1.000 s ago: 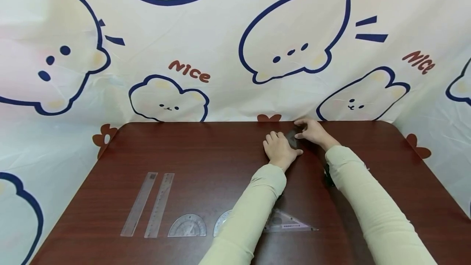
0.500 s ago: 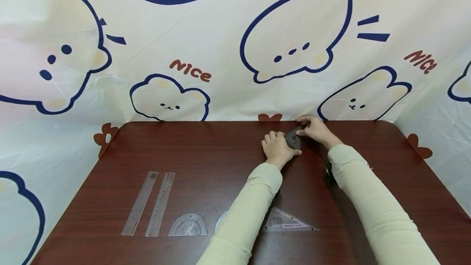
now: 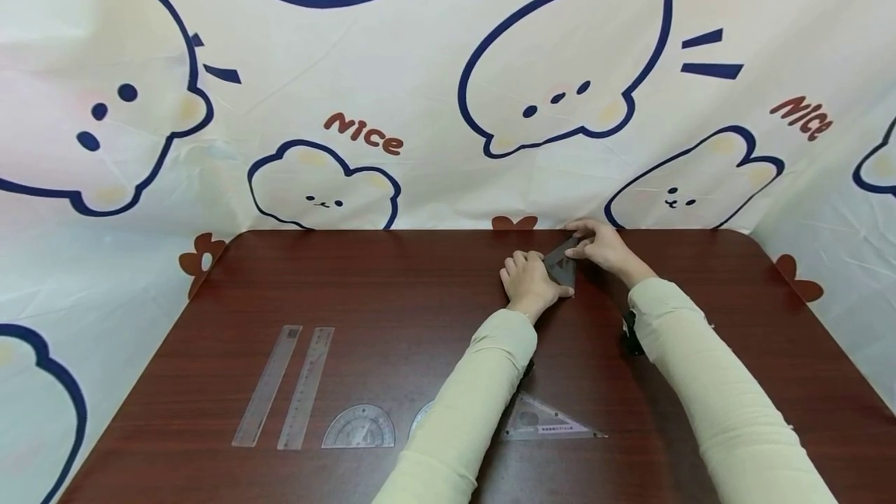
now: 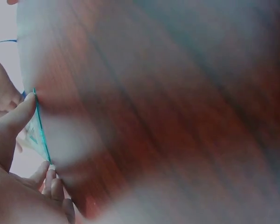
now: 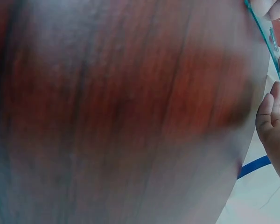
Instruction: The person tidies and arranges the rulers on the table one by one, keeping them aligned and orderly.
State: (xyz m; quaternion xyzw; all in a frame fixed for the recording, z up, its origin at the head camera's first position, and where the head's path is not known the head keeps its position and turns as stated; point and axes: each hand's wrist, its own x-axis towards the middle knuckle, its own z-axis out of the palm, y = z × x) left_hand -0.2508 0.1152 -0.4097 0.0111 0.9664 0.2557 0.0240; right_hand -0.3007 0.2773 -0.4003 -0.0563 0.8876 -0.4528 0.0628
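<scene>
Near the table's far edge both hands are on a clear set square (image 3: 561, 264), which looks dark grey against the wood. My left hand (image 3: 528, 280) grips it from the left, thumb at its near corner and fingers at its far side. At its upper right, my right hand (image 3: 603, 247) pinches the far corner. In the left wrist view the set square (image 4: 41, 128) shows edge-on and greenish, between the left thumb and fingers. The right wrist view has its edge (image 5: 266, 39) at the top right, by the right hand (image 5: 273, 121).
Two clear rulers (image 3: 267, 387) lie side by side at the left of the table (image 3: 392, 286). Right of them are a protractor (image 3: 359, 428) and a second protractor (image 3: 418, 415), partly behind the left sleeve. Another set square (image 3: 549, 420) lies between the forearms. A patterned cloth (image 3: 420, 84) hangs behind.
More of the set square shows between the hands than a second ago, its face lighter. The right hand has shifted slightly to the right; the left hand has barely moved.
</scene>
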